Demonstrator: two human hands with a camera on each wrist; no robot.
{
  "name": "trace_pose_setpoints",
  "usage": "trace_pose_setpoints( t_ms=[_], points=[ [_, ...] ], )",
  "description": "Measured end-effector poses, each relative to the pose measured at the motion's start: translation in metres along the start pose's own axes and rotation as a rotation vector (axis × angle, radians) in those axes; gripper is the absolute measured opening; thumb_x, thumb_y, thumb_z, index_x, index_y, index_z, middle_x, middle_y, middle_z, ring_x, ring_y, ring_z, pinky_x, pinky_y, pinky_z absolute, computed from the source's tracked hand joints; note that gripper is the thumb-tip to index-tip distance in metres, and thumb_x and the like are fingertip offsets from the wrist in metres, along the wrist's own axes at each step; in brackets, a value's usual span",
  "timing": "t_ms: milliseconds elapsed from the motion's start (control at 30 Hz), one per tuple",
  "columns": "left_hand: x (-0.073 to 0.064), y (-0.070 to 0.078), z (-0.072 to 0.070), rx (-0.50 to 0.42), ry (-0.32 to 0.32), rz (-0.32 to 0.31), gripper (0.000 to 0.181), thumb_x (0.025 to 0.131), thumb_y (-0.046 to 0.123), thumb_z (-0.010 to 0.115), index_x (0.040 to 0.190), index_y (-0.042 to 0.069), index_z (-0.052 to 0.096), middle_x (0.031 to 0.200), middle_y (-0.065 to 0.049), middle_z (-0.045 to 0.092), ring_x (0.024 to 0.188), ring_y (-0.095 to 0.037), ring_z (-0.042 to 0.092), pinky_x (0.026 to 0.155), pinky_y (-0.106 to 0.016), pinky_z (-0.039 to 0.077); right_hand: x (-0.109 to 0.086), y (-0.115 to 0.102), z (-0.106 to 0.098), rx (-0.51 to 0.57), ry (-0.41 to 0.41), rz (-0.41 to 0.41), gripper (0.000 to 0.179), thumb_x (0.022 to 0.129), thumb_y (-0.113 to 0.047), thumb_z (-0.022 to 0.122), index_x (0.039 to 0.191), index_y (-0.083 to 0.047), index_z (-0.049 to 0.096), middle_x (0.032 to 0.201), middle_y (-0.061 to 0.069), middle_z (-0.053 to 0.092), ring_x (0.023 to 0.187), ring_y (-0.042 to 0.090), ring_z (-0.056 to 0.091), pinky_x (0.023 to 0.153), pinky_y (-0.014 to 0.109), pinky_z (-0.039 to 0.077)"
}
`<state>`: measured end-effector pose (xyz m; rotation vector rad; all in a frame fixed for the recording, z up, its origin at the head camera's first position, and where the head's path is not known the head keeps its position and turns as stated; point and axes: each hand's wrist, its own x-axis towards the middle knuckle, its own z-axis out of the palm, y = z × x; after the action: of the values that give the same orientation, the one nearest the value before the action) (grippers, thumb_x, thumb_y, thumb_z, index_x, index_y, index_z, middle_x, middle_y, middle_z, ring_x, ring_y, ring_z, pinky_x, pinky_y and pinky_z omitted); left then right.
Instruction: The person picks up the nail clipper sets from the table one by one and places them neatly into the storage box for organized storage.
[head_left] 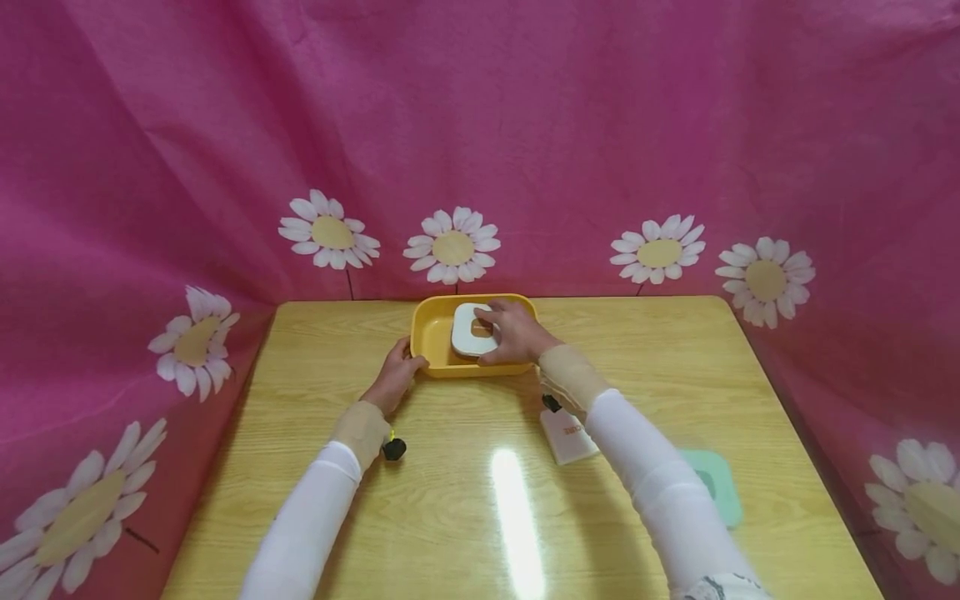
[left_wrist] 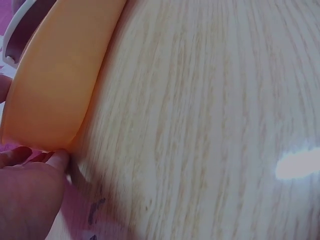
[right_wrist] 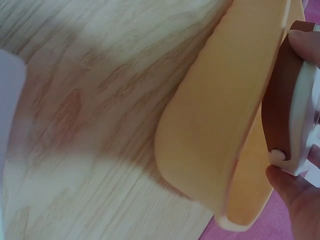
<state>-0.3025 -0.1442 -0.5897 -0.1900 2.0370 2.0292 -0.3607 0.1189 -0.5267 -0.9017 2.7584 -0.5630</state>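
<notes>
A yellow rectangular plastic tub (head_left: 474, 372) stands at the far edge of the table. At its left front corner, my left hand (head_left: 393, 377) grips the wall, fingers around the corner in the left wrist view. My right hand (head_left: 519, 333) holds a rounded-square case (head_left: 465, 340) by its edges, white on top with a brown patch. Seen from the right wrist, the case (right_wrist: 279, 97) shows a brown side and a small white catch, tilted and partly within the tub's rim. The thumb and fingertips of the right hand press on opposite edges of it.
Close to the right forearm lies a pale pink flat box (head_left: 567, 438) with red lettering. Farther right is a mint-green rounded item (head_left: 716, 485), partly hidden by the right sleeve. A pink curtain (head_left: 525, 125) with daisies hangs around the wooden table (head_left: 420, 517).
</notes>
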Motion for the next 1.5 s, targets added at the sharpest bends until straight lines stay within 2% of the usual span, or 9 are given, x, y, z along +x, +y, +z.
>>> trace_pose_setpoints(
  t_ms=[300,500,700,1000,1133,1367,1500],
  points=[
    [0.0,0.002,-0.002,-0.067,-0.015,0.011,0.072,0.095,-0.006,0.057,0.16,-0.004,0.025,0.166,-0.022,0.031,0.151,-0.033,0.034,0.122,-0.043,0.035,0.014,-0.005,0.001,0.011,-0.004,0.016,0.099,0.078,-0.042,0.091,0.159,-0.01,0.045,0.164,0.027,0.035,0.15,0.045,0.034,0.124,0.055,0.028],
    [-0.001,0.001,-0.001,-0.086,-0.029,0.023,0.073,0.095,-0.008,0.056,0.16,-0.007,0.023,0.165,-0.026,0.03,0.153,-0.036,0.032,0.122,-0.045,0.034,0.022,-0.003,0.013,0.006,-0.014,0.026,0.097,0.079,-0.044,0.091,0.158,-0.01,0.047,0.163,0.026,0.037,0.149,0.046,0.035,0.124,0.056,0.027],
    [0.002,-0.002,-0.002,-0.096,-0.035,0.01,0.076,0.097,-0.006,0.058,0.162,-0.005,0.021,0.168,-0.024,0.025,0.155,-0.034,0.028,0.124,-0.042,0.032,0.027,-0.006,0.023,0.003,-0.016,0.042,0.096,0.079,-0.041,0.092,0.158,-0.01,0.047,0.162,0.025,0.037,0.146,0.045,0.038,0.124,0.055,0.027],
    [0.003,-0.003,-0.006,-0.104,-0.012,0.021,0.075,0.096,-0.006,0.061,0.161,-0.005,0.025,0.167,-0.023,0.029,0.154,-0.033,0.03,0.123,-0.042,0.032,0.04,-0.015,0.031,-0.042,-0.007,-0.044,0.092,0.077,-0.039,0.094,0.154,-0.009,0.052,0.153,0.025,0.045,0.137,0.044,0.048,0.119,0.057,0.034],
    [0.001,-0.003,-0.004,-0.104,-0.005,0.013,0.075,0.096,-0.006,0.061,0.161,-0.005,0.024,0.167,-0.024,0.029,0.155,-0.034,0.029,0.123,-0.043,0.032,0.042,-0.013,0.038,-0.053,-0.001,-0.055,0.091,0.078,-0.039,0.093,0.153,-0.009,0.054,0.152,0.027,0.046,0.136,0.045,0.048,0.118,0.057,0.036],
    [0.003,-0.006,-0.003,-0.141,-0.012,0.031,0.074,0.096,-0.006,0.061,0.161,-0.007,0.025,0.165,-0.025,0.032,0.152,-0.033,0.032,0.124,-0.042,0.032,0.047,-0.013,0.049,-0.073,0.031,-0.084,0.084,0.076,-0.036,0.094,0.147,-0.007,0.059,0.141,0.025,0.054,0.124,0.041,0.056,0.111,0.055,0.044],
    [0.003,-0.008,-0.005,-0.155,-0.009,0.036,0.074,0.096,-0.008,0.06,0.16,-0.006,0.025,0.164,-0.025,0.032,0.152,-0.032,0.031,0.124,-0.043,0.032,0.052,-0.015,0.055,-0.06,0.042,-0.098,0.085,0.076,-0.035,0.095,0.148,-0.006,0.059,0.145,0.026,0.053,0.128,0.043,0.055,0.112,0.055,0.044]
  ],
)
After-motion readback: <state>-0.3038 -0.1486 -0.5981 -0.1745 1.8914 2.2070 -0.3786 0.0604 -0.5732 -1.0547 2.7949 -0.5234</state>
